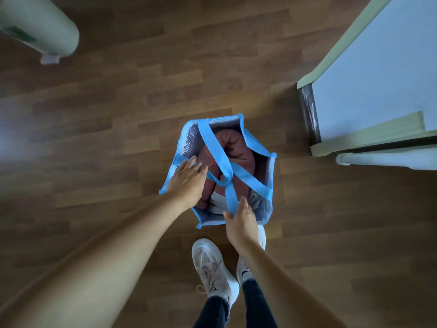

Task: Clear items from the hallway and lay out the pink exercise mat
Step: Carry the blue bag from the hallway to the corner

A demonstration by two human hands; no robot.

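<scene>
On the wood floor [94, 138], just past the shoes [212, 263], stands a blue bag [188, 143] stuffed with red cloth [236, 147]. Left hand [189, 178] lies open, fingers straight, on the side rim, likely to steady it. Right hand [242, 218] has a strap [212, 147] between thumb and fingers; I cannot tell if it grips. The bag looks ready for lifting away. No pink mat shows.

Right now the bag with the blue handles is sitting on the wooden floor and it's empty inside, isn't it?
Not quite. The bag with the blue handles does sit on the wooden floor, but it is not empty. The head view shows a bundle of dark red cloth filling most of it.
</scene>
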